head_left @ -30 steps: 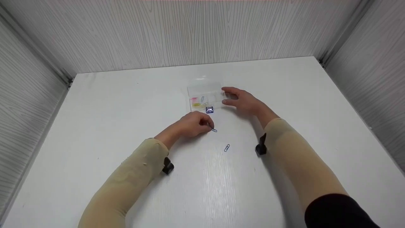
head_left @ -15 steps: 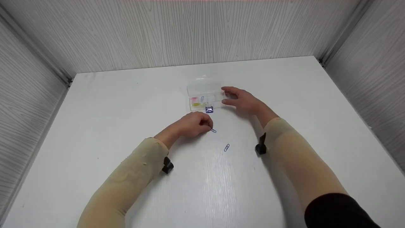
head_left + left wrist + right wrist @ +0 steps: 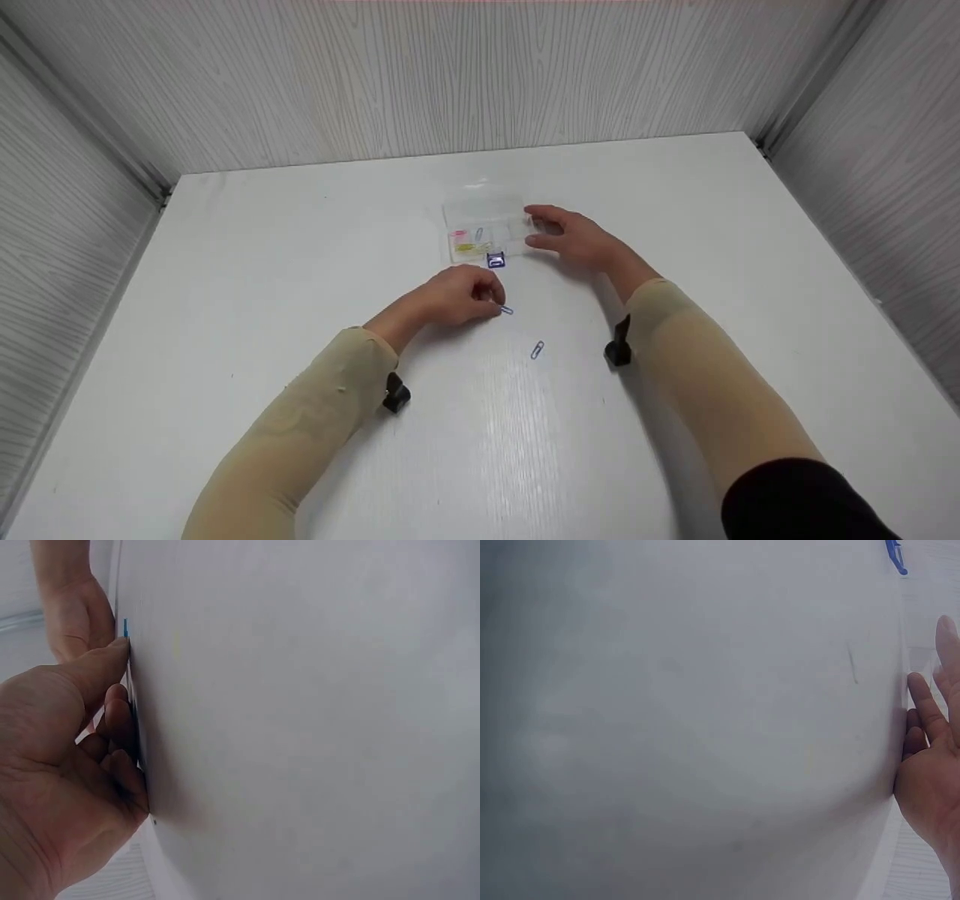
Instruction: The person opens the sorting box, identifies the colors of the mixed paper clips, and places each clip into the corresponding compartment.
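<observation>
At the middle of the table my left hand has curled fingers and pinches one end of a blue paper clip at the tabletop. In the left wrist view the blue clip sticks out past the thumb tip. Beyond it sits a clear plastic box with compartments, its lid raised at the back and a blue latch at the front. My right hand rests at the box's right end, thumb and forefinger spread along it, other fingers loosely extended in the right wrist view.
A second blue paper clip lies on the white table, nearer me. Pink clips, yellow clips and a light blue clip lie in the box's left compartments. A pale grained panel stands behind.
My left fingers have shifted very slightly around the paper clip, which has slid a touch toward me. The right hand and the box stay where they were.
</observation>
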A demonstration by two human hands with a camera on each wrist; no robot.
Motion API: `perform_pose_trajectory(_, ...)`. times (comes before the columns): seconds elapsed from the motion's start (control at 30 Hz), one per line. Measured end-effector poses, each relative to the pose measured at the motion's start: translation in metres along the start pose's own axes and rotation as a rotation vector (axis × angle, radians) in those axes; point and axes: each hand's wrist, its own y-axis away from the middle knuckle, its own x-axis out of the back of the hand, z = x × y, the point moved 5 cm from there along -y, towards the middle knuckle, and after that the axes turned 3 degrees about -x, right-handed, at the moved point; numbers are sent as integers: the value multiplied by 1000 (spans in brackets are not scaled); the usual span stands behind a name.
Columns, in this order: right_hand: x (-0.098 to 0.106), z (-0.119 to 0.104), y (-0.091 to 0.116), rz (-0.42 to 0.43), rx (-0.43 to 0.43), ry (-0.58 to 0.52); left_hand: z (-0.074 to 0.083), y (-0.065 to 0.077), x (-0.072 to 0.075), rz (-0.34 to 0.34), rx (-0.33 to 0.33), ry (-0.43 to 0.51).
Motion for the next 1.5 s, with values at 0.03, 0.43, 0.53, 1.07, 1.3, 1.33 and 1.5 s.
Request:
perform_pose_trajectory(0.03,0,0,0,0,4,1,0,0,0,-3,0,0)
perform_pose_trajectory(0.43,0,-1,2,-16,-6,-20,5,1,-1,-21,-15,-45)
perform_pose_trajectory(0.53,0,-2,2,-11,-6,-16,5,1,-1,-15,-11,-50)
perform_pose_trajectory(1.07,-2,-1,2,10,-19,-19,2,3,-1,12,-4,-36)
perform_pose_trajectory(1.3,-2,-2,3,10,-4,-21,3,2,-2,2,-23,-63)
perform_pose_trajectory(1.33,-2,-2,3,10,-2,-22,3,2,-2,-2,-21,-65)
perform_pose_trajectory(1.5,-1,-3,4,8,-2,-18,2,2,-2,-14,-13,-57)
